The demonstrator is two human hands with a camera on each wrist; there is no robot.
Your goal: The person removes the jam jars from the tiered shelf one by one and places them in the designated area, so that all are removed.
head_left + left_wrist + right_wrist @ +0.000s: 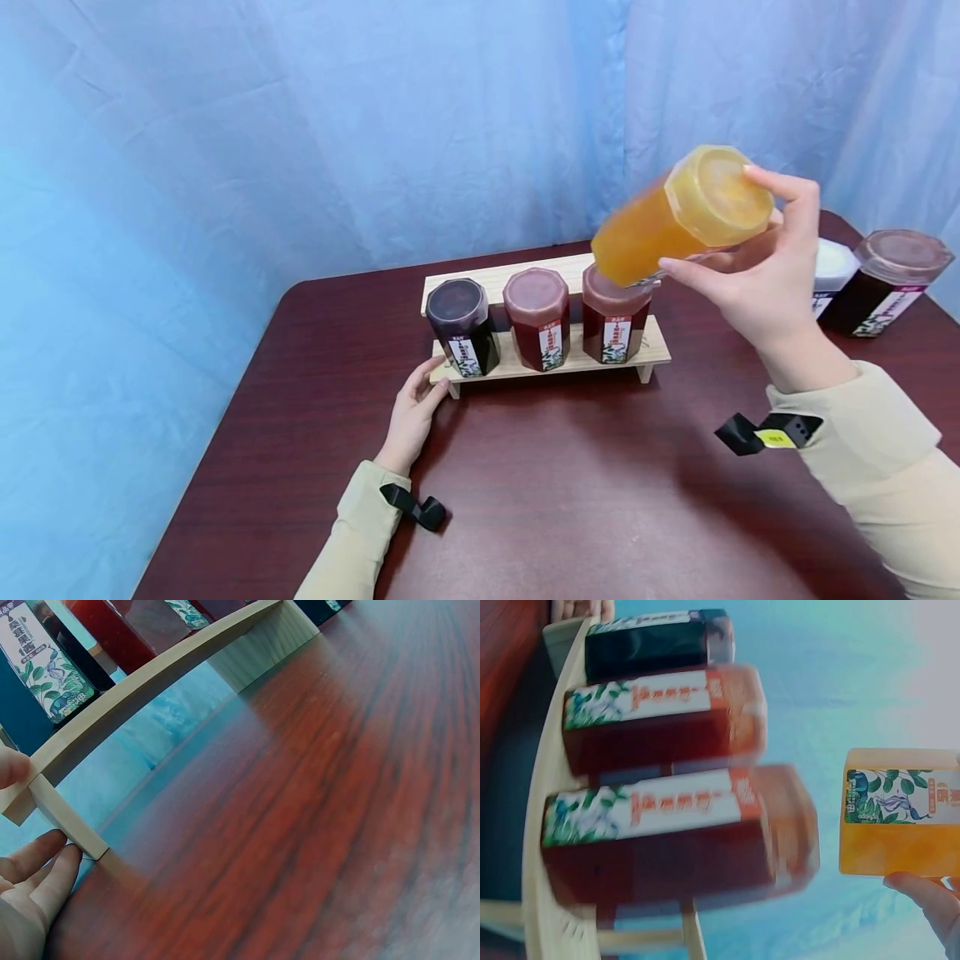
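Up in the air over the right end of a two-tier wooden rack point(660, 342), my right hand point(772, 283) grips a jar of orange contents point(645, 229) by its lid end. The jar is tilted, its base pointing left and down; its label shows in the right wrist view, beyond the lids of the racked jars. On the rack stand a dark jar point(457, 321) at the left and two red jars, one in the middle point(537, 312) and one at the right point(611, 329). My left hand point(411, 412) holds the rack's front left corner, fingers beside its short leg point(71, 817).
At the table's right side stand a white-lidded jar point(828, 271), partly hidden behind my right hand, and a dark jar with a pinkish lid point(892, 287). A light blue curtain point(420, 125) hangs behind the dark red wooden table point(570, 500).
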